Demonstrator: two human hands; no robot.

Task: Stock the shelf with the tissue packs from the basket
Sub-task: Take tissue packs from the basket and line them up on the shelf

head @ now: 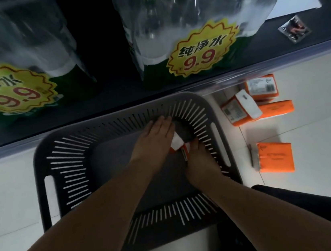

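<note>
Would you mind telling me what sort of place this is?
Most likely a shop aisle: shrink-wrapped water bottles with yellow 9.9 price stickers stand on a low shelf, and orange tissue packs lie on the tiled floor beside a grey basket.

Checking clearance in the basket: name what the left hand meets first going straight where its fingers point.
Probably the far wall of the dark grey slotted plastic basket; the straight fingertips of the left hand look almost against it, depth unclear.

Hands on tissue pack inside gray basket
</note>
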